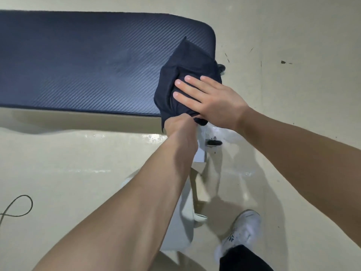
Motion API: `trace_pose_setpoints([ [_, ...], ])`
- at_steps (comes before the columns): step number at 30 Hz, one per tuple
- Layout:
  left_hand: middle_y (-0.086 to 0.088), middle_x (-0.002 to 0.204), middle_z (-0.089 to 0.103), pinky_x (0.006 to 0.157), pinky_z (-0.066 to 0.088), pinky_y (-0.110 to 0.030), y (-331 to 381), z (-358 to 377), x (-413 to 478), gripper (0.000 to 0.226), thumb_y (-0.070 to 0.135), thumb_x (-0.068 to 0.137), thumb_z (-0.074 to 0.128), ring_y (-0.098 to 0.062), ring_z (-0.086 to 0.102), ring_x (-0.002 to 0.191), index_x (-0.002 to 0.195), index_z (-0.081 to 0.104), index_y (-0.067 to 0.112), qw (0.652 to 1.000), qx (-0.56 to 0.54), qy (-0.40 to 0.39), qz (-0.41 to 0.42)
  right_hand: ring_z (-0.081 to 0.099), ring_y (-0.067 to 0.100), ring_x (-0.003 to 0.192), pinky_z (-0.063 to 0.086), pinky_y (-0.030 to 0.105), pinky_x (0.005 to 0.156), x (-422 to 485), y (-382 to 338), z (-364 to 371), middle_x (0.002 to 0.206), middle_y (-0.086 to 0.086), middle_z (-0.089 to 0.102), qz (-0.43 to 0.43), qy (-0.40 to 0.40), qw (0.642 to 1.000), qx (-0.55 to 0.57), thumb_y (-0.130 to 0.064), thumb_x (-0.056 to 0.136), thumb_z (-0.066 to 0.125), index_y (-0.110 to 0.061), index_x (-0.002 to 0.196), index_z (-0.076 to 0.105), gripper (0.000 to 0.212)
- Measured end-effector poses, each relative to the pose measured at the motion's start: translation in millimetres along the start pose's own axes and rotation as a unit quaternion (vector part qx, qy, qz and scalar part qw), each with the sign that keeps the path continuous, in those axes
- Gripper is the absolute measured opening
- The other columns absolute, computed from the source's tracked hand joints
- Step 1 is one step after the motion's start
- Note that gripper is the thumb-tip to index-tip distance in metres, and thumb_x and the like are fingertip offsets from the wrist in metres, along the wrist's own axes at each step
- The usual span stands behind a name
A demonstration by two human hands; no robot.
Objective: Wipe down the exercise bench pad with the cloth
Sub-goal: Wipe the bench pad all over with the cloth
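One dark cloth (181, 75) is spread on one bench pad (78, 61). It is pressed flat by the open right hand (213, 102) and gripped at its edge by the left hand (179, 126).

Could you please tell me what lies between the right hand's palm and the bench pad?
In the head view, the dark cloth lies between the right hand and the bench pad.
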State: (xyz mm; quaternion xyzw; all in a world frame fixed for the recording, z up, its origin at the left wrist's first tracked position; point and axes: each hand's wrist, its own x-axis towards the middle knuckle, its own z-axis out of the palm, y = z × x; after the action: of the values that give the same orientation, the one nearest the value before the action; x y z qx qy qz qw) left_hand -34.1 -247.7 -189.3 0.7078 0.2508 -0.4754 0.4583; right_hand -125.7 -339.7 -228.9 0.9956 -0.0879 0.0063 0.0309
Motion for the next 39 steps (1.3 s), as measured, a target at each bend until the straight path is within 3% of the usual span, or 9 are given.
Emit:
trace_pose_setpoints([
  [5, -0.004, 0.063, 0.069, 0.056, 0.05, -0.027, -16.5, 18.9, -42.6, 0.011, 0.016, 0.081, 0.055, -0.02, 0.063, 0.056, 0.074, 0.059, 0.009, 0.956, 0.224, -0.034, 0.186, 0.047, 0.023, 0.132, 0.051, 0.039, 0.089, -53.9, 26.2, -1.0, 0.152, -0.003, 0.041, 0.308, -0.014, 0.925, 0.222, -0.019, 0.095, 0.045, -0.024, 0.153, 0.025, 0.062],
  [8, 0.008, 0.068, 0.06, 0.065, 0.043, -0.033, -0.9, 14.1, -43.8, 0.003, 0.022, 0.082, 0.053, -0.021, 0.056, 0.071, 0.083, 0.054, 0.021, 0.831, 0.364, 0.057, 0.416, 0.058, 0.019, 0.111, 0.048, 0.035, 0.084, -44.5, -17.5, -8.2, 0.132, -0.004, 0.056, 0.381, 0.056, 0.799, 0.462, -0.045, 0.097, 0.038, -0.026, 0.147, 0.032, 0.054],
  [12, 0.002, 0.093, 0.065, 0.071, 0.04, -0.038, 38.4, -7.7, -21.6, 0.02, 0.02, 0.084, 0.048, -0.028, 0.056, 0.085, 0.098, 0.059, 0.027, 0.631, 0.489, 0.156, 0.582, 0.029, 0.02, 0.143, 0.025, 0.02, 0.105, 1.6, -74.6, -18.8, 0.162, 0.004, 0.022, 0.503, 0.076, 0.603, 0.614, -0.034, 0.103, 0.037, -0.019, 0.157, 0.006, 0.064],
  [15, -0.008, 0.095, 0.058, 0.067, 0.034, -0.039, 69.1, -20.1, 1.9, 0.023, 0.012, 0.081, 0.047, -0.034, 0.054, 0.082, 0.092, 0.065, 0.021, 0.501, 0.571, 0.184, 0.624, 0.031, 0.024, 0.14, 0.028, 0.028, 0.109, 27.6, -77.5, -21.6, 0.158, 0.007, 0.024, 0.553, 0.134, 0.567, 0.596, -0.037, 0.104, 0.036, -0.014, 0.154, 0.012, 0.061],
  [19, -0.014, 0.108, 0.058, 0.071, 0.048, -0.048, 84.8, -0.8, 7.3, 0.028, 0.006, 0.085, 0.05, -0.036, 0.055, 0.093, 0.108, 0.065, 0.012, 0.404, 0.607, -0.001, 0.685, 0.047, 0.026, 0.13, 0.04, 0.042, 0.103, 45.4, -36.2, -15.7, 0.147, 0.005, 0.046, 0.596, 0.109, 0.553, 0.572, -0.042, 0.102, 0.036, -0.015, 0.147, 0.03, 0.053],
  [24, 0.007, 0.166, 0.015, 0.115, 0.032, -0.033, 82.9, 22.2, 12.7, 0.068, 0.002, 0.095, 0.043, -0.013, 0.022, 0.149, 0.157, 0.024, 0.021, 0.462, 0.655, -0.217, 0.558, 0.053, 0.028, 0.12, 0.036, 0.042, 0.109, 61.9, 21.3, -25.1, 0.133, 0.012, 0.058, 0.631, 0.021, 0.457, 0.627, -0.046, 0.103, 0.018, -0.014, 0.133, 0.053, 0.056],
  [28, 0.015, 0.166, -0.004, 0.121, 0.023, -0.031, 124.3, 44.6, 43.6, 0.072, 0.006, 0.096, 0.034, -0.004, 0.007, 0.152, 0.16, 0.007, 0.027, 0.431, 0.682, -0.246, 0.537, 0.041, 0.032, 0.134, 0.029, 0.041, 0.112, 83.3, 49.4, -38.1, 0.148, 0.016, 0.041, 0.618, -0.02, 0.535, 0.576, -0.036, 0.105, 0.018, -0.007, 0.147, 0.028, 0.052],
  [32, 0.009, 0.167, 0.0, 0.122, 0.012, -0.023, 163.4, 81.7, 55.8, 0.073, 0.0, 0.095, 0.033, -0.005, 0.005, 0.152, 0.16, 0.009, 0.023, 0.406, 0.697, -0.232, 0.543, 0.053, 0.029, 0.12, 0.039, 0.035, 0.097, 107.0, 95.0, -15.1, 0.131, 0.013, 0.056, 0.571, 0.001, 0.614, 0.546, -0.025, 0.102, 0.03, -0.008, 0.13, 0.041, 0.035],
  [39, 0.005, 0.167, 0.006, 0.125, 0.008, -0.032, 132.3, 102.7, 44.2, 0.069, 0.006, 0.095, 0.03, -0.012, 0.002, 0.154, 0.159, 0.008, 0.021, 0.55, 0.641, -0.085, 0.529, 0.054, 0.01, 0.117, 0.036, 0.026, 0.107, 102.1, 105.6, -11.3, 0.129, -0.01, 0.06, 0.503, 0.07, 0.556, 0.658, -0.036, 0.103, 0.032, -0.021, 0.136, 0.053, 0.042],
])
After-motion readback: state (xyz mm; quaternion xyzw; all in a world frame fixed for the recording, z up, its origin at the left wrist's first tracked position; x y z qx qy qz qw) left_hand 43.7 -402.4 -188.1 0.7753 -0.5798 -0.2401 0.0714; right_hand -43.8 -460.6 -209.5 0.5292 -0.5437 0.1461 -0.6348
